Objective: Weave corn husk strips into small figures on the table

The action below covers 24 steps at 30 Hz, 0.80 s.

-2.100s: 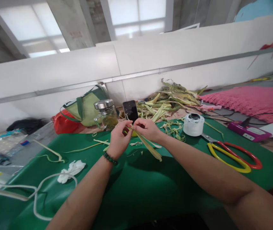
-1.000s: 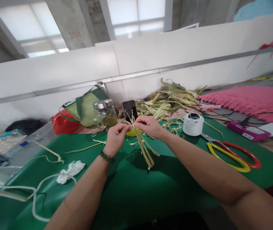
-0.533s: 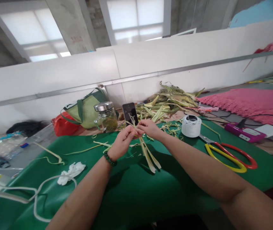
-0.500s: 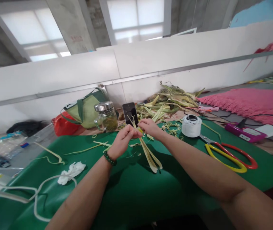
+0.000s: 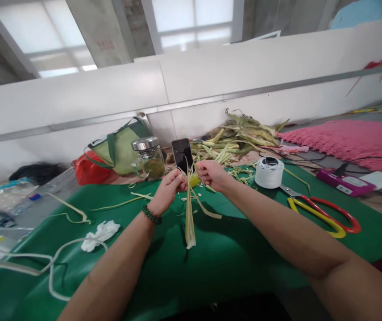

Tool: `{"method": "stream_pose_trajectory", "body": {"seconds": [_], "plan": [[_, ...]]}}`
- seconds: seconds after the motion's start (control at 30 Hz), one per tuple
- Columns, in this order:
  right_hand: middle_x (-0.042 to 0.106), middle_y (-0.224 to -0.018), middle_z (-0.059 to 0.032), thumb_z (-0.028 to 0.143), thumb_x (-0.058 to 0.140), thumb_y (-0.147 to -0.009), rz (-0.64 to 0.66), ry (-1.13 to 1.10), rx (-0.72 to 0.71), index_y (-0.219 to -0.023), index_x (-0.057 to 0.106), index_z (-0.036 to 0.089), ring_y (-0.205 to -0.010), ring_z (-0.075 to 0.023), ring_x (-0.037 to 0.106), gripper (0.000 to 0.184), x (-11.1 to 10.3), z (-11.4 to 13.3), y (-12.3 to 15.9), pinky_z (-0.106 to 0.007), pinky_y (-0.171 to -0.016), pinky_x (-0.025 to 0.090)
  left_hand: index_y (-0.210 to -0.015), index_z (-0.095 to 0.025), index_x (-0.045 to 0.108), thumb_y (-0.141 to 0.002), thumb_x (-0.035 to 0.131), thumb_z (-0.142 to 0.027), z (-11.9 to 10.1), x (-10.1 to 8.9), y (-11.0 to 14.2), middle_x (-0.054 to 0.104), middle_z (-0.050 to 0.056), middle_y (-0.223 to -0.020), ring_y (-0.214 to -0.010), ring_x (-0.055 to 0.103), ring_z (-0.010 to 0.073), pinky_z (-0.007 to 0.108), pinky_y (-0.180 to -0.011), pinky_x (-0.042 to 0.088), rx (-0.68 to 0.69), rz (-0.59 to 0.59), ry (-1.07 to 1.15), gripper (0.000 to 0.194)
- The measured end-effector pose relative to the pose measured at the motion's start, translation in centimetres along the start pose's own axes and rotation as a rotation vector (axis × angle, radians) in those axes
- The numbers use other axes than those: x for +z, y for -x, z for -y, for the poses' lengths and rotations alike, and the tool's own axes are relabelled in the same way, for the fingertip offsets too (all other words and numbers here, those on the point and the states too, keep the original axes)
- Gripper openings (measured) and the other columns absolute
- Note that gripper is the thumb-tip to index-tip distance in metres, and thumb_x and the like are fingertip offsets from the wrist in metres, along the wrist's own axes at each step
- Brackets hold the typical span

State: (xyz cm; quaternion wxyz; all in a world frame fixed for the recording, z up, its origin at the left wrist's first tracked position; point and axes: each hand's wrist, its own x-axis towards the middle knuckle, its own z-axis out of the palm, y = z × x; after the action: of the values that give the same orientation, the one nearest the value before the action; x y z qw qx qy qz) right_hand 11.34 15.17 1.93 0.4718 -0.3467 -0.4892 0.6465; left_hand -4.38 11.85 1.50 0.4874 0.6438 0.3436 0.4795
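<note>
Pale corn husk strips [image 5: 189, 218] hang between my hands over the green table cover, one long piece downward and a thinner one off to the right. My left hand [image 5: 170, 186], with a dark green bead bracelet at the wrist, is closed on the upper end of the husk strips. My right hand [image 5: 213, 174] is a fist just to the right, apart from the left, seemingly pulling a thin husk strand; its fingers partly hide it. Behind the hands a small yellow thing [image 5: 194, 179] shows in part. A dark phone [image 5: 181, 151] stands upright beyond them.
A heap of corn husks [image 5: 244, 129] lies at the back. On the right are a white thread spool [image 5: 269, 173], large scissors [image 5: 325, 214] and a purple power strip [image 5: 345, 182]. Leftward are a glass jar [image 5: 149, 160], green bag [image 5: 120, 151], crumpled tissue [image 5: 100, 235] and white cord [image 5: 51, 278].
My hands have moved apart, the right one turning into a tighter fist. The hanging husk has swung left to nearly vertical, and one thinner strip has spread away to the right.
</note>
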Motion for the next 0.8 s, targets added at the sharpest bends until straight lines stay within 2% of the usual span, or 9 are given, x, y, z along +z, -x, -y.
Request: {"method": "stream_pose_trajectory", "body": {"seconds": [0.1,0.23,0.3,0.4,0.5,0.63,0.67,0.73,0.8], "plan": [[0.027,-0.044,0.0108,0.027,0.056,-0.068,0.031,0.274,-0.261,-0.057,0.031,0.021,-0.039,-0.0043,0.022,0.028,0.0,0.0,0.5,-0.019,-0.039,0.018,-0.063,-0.017,0.049,-0.074,0.061,-0.039,-0.1,-0.4,0.0,0.051,-0.002,-0.063,-0.062,0.049,0.0110,0.025,-0.066,0.045,-0.011,-0.025,0.040,0.028],[0.034,-0.050,0.0106,0.027,0.069,-0.062,0.211,0.648,-0.509,-0.073,0.048,0.018,-0.047,-0.0063,0.030,0.025,-0.2,-0.4,0.7,-0.020,-0.046,0.022,-0.065,-0.017,0.053,-0.075,0.060,-0.038,-0.7,-0.7,0.3,0.054,0.000,-0.070,-0.065,0.050,0.0117,0.024,-0.064,0.043,0.035,-0.105,-0.010,0.024],[0.031,-0.050,0.0103,0.032,0.067,-0.068,0.182,0.735,-0.592,-0.079,0.054,0.017,-0.047,-0.0072,0.029,0.023,-0.3,-0.8,0.6,-0.021,-0.048,0.022,-0.067,-0.017,0.057,-0.077,0.059,-0.036,-1.1,-0.4,0.5,0.056,0.001,-0.076,-0.068,0.050,0.0125,0.025,-0.064,0.042,0.089,-0.112,-0.151,0.022],[0.034,-0.051,0.0076,0.037,0.060,-0.076,0.091,0.814,-0.698,-0.073,0.057,0.017,-0.048,-0.0082,0.030,0.020,-0.4,-1.3,0.4,-0.023,-0.049,0.023,-0.065,-0.017,0.062,-0.077,0.059,-0.033,-1.5,0.1,0.7,0.058,0.005,-0.085,-0.083,0.052,0.0172,0.028,-0.075,0.042,0.244,-0.111,-0.371,0.021],[0.042,-0.056,0.0047,0.039,0.055,-0.080,0.072,0.857,-0.728,-0.069,0.057,0.018,-0.052,-0.0093,0.035,0.024,-0.2,-1.2,0.5,-0.023,-0.052,0.026,-0.066,-0.017,0.062,-0.075,0.062,-0.034,-1.2,0.4,0.6,0.057,0.004,-0.080,-0.085,0.052,0.0185,0.028,-0.077,0.041,0.294,-0.147,-0.389,0.019],[0.045,-0.057,0.0035,0.037,0.053,-0.082,0.057,0.817,-0.703,-0.068,0.056,0.018,-0.054,-0.0098,0.037,0.023,0.1,-0.7,0.9,-0.022,-0.054,0.029,-0.077,-0.018,0.057,-0.071,0.065,-0.046,-0.2,0.5,0.3,0.056,-0.001,-0.073,-0.069,0.052,0.0123,0.023,-0.063,0.042,0.088,-0.345,-0.073,0.030],[0.045,-0.056,0.0038,0.035,0.053,-0.081,0.059,0.793,-0.687,-0.069,0.057,0.017,-0.053,-0.0096,0.037,0.021,0.2,-0.6,1.0,-0.022,-0.053,0.029,-0.077,-0.017,0.057,-0.070,0.066,-0.049,0.0,0.5,0.2,0.057,-0.001,-0.072,-0.068,0.053,0.0118,0.023,-0.062,0.042,-0.001,-0.325,0.006,0.034],[0.045,-0.056,0.0038,0.032,0.053,-0.080,0.076,0.740,-0.664,-0.071,0.057,0.017,-0.053,-0.0094,0.037,0.018,0.3,-0.6,1.0,-0.022,-0.052,0.030,-0.075,-0.015,0.059,-0.066,0.068,-0.053,0.1,0.6,0.1,0.061,0.001,-0.071,-0.068,0.056,0.0124,0.023,-0.064,0.044,-0.147,-0.188,0.129,0.040],[0.049,-0.061,0.0026,0.031,0.052,-0.079,0.109,0.667,-0.643,-0.072,0.056,0.017,-0.055,-0.0096,0.041,0.016,0.3,-0.6,0.9,-0.022,-0.054,0.033,-0.076,-0.013,0.062,-0.062,0.073,-0.050,0.0,0.6,0.1,0.064,0.002,-0.071,-0.068,0.059,0.0127,0.025,-0.068,0.046,-0.186,-0.076,0.217,0.040]]}}
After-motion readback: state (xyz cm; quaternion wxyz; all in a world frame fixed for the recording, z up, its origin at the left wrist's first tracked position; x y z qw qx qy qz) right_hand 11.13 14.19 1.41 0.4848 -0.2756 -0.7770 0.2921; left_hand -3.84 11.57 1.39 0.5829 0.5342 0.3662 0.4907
